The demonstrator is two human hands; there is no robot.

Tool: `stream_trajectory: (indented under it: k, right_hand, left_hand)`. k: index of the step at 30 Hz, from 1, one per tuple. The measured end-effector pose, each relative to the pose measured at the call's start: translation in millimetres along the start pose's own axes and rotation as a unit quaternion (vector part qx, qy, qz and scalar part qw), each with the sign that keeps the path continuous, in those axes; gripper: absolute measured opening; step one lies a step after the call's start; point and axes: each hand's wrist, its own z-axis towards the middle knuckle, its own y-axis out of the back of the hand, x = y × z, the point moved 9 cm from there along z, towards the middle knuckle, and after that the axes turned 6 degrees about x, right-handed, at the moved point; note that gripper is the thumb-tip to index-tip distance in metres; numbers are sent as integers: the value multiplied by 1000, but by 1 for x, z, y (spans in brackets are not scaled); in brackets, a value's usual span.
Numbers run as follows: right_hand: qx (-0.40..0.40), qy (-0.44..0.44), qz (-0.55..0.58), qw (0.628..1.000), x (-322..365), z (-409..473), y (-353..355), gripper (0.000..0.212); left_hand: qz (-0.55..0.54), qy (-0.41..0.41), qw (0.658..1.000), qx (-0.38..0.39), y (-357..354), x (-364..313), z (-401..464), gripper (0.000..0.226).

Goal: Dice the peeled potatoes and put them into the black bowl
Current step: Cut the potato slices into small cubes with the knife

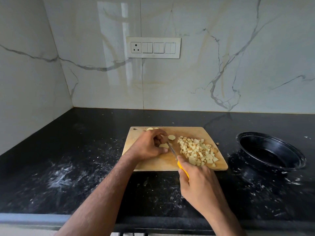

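Here the left hand [150, 145] pinches a potato slice [164, 145] on the wooden cutting board [160, 163], and the right hand [198, 179] grips the knife [179, 159] (yellow handle), with its blade against this slice. A pile of potato cubes [197, 151] lies on the board's right part. The black bowl [271, 151] stands on the dark counter [76, 167], to the right of the board.

Cutting board [153, 164] on counter [68, 167]; diced pile [197, 151] on its right half, slices [171, 137] left; bowl [271, 152] right of board.
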Motion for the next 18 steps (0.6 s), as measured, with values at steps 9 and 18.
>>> stream_trajectory:
  k: [9,18]
  right_hand:
    - [36,-11,-11,999,-5,3,-8,38]
    - [45,-14,-32,998,0,26,-9,29]
  left_hand:
    - [-21,18,999,-15,3,2,-3,58]
    - [-15,10,1000,13,0,-2,-3,61]
